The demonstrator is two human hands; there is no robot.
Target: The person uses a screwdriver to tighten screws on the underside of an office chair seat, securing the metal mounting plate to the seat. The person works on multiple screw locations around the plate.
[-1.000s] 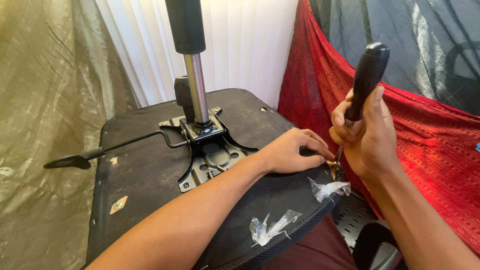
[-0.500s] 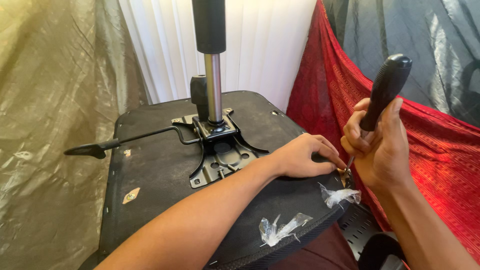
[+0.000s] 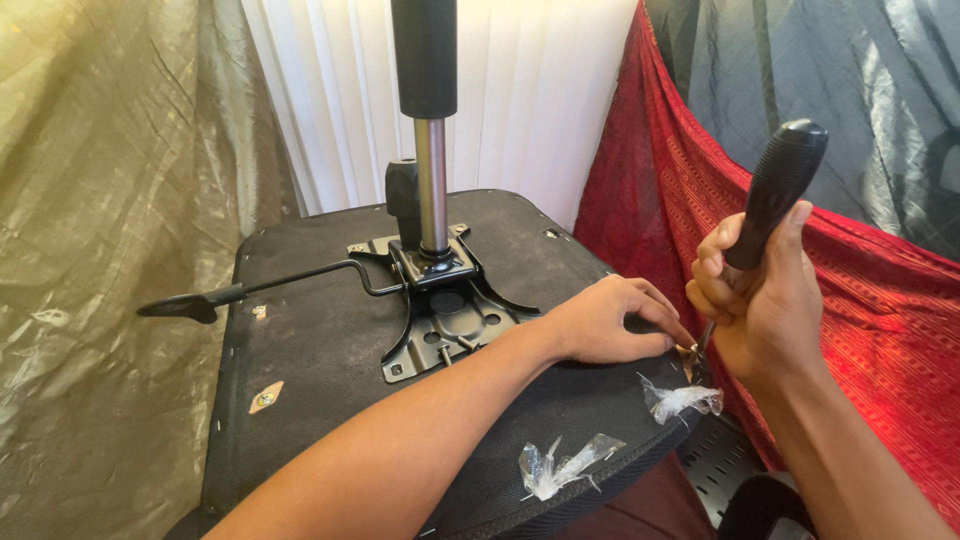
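Observation:
An office chair seat (image 3: pixel 320 330) lies upside down, its black fabric underside facing up. A black metal mechanism plate (image 3: pixel 445 315) is bolted at its middle, with a gas cylinder (image 3: pixel 430 120) standing upright from it and a lever (image 3: pixel 250 292) reaching left. My right hand (image 3: pixel 765 305) grips the black handle of a screwdriver (image 3: pixel 775 195), whose tip meets the seat's right edge. My left hand (image 3: pixel 610 320) rests flat on the seat, fingertips touching a small metal part beside the screwdriver tip.
Two crumpled clear plastic wrappers (image 3: pixel 560 465) (image 3: pixel 682 400) lie on the seat's near edge. A red patterned cloth (image 3: pixel 880 300) hangs at right, a drab sheet (image 3: pixel 100 250) at left, white blinds (image 3: pixel 520 100) behind. A perforated black panel (image 3: pixel 725 465) shows below the seat.
The view has drifted so the seat sits further right and lower. The screwdriver handle has tilted slightly further right; both hands stay at the seat's right edge.

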